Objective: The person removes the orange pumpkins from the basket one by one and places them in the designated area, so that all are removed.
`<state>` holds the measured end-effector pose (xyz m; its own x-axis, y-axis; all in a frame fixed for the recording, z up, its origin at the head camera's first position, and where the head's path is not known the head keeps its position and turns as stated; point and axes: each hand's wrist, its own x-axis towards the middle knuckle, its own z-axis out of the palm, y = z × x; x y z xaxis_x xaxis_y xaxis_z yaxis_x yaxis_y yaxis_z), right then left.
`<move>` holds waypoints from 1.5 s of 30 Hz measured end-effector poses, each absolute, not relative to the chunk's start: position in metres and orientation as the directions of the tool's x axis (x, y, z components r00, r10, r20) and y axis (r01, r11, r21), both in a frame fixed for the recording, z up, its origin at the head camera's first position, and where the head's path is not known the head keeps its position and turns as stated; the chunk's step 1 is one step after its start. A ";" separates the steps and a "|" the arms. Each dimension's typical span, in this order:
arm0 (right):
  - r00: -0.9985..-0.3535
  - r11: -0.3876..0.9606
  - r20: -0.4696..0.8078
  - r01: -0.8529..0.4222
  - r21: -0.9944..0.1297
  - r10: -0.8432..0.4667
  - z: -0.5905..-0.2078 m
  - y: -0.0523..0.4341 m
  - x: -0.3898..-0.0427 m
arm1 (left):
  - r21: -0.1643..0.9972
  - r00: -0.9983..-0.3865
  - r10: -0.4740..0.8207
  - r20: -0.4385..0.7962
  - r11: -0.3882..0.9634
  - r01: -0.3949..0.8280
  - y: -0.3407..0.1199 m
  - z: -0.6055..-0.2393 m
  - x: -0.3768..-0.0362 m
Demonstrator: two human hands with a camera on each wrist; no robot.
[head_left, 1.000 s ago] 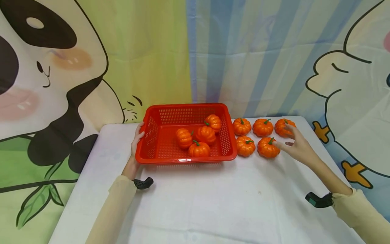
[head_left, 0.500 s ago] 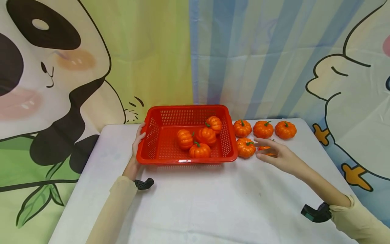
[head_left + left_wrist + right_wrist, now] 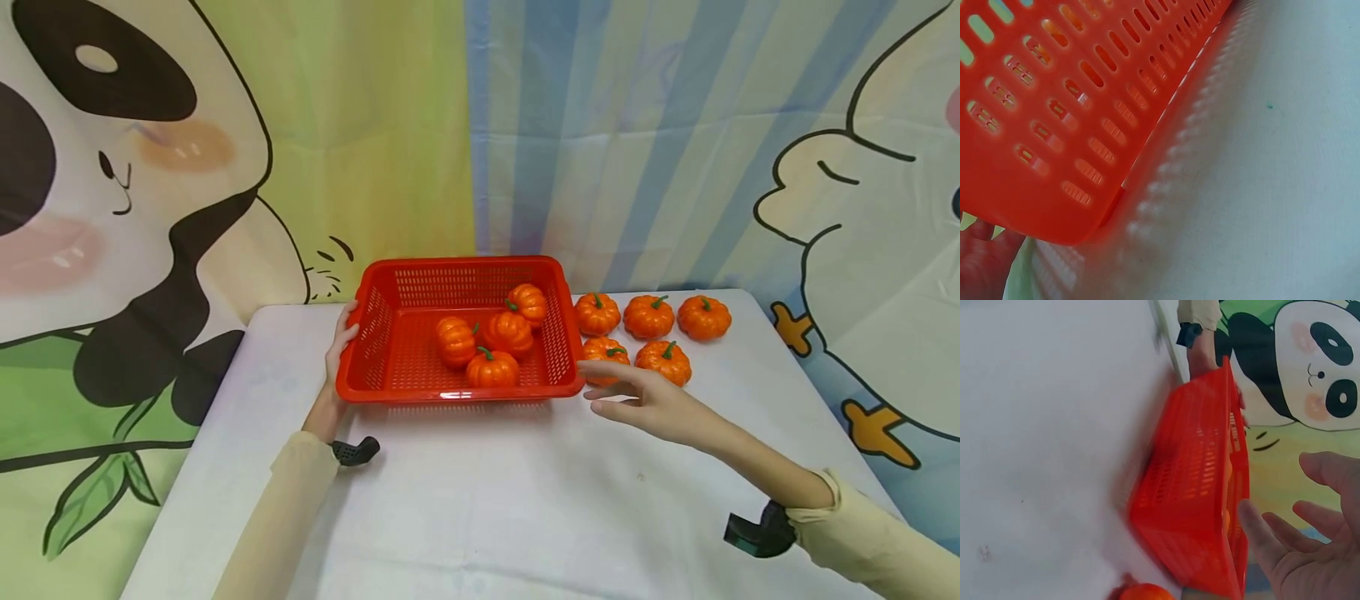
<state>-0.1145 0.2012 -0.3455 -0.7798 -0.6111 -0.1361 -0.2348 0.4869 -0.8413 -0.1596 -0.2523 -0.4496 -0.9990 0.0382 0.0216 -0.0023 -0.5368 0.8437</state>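
Note:
A red perforated plastic basket (image 3: 459, 327) stands on the white table and has several small orange pumpkins (image 3: 491, 369) inside. At its left side, my left hand (image 3: 336, 357) grips the rim; the left wrist view shows fingers (image 3: 988, 253) at the basket edge. My right hand (image 3: 651, 403) hovers by the basket's front right corner, fingers apart and holding nothing. It partly covers a pumpkin (image 3: 606, 350) beside the basket. In the right wrist view its fingers (image 3: 1264, 534) spread near the basket rim (image 3: 1235, 487).
Right of the basket, more pumpkins stand in two rows, among them one at the far right (image 3: 703, 318) and one in the front row (image 3: 664, 362). Behind the table (image 3: 510, 517) hangs a printed curtain (image 3: 405, 150) with cartoon animals.
My right hand has moved left from above the right-hand pumpkins to the basket's front right corner, uncovering the pumpkins it passed. The left hand and basket stay in place.

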 end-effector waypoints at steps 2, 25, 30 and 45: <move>-0.777 0.487 -0.134 -0.240 -0.840 -0.615 -0.346 0.197 -0.115 | 0.845 -0.999 0.035 0.016 -0.535 -0.005 -0.253 -0.450 -0.159; -0.722 0.544 -0.170 -0.323 -0.775 -0.670 -0.341 0.133 -0.153 | 0.818 -0.999 0.041 0.029 -0.575 0.001 -0.252 -0.447 -0.156; -0.731 0.585 -0.245 -0.251 -0.771 -0.637 -0.344 0.116 -0.181 | 0.838 -0.999 0.034 0.023 -0.545 0.001 -0.252 -0.446 -0.157; -0.719 0.714 -0.334 -0.314 -0.626 -0.609 -0.358 0.079 -0.242 | 0.848 -0.999 0.036 0.025 -0.530 0.002 -0.250 -0.444 -0.157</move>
<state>-0.2419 0.0789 -0.3582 -0.7193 -0.6091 -0.3341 -0.3137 0.7139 -0.6261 -0.1569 -0.2503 -0.4439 -0.9990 0.0362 0.0252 0.0022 -0.5295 0.8483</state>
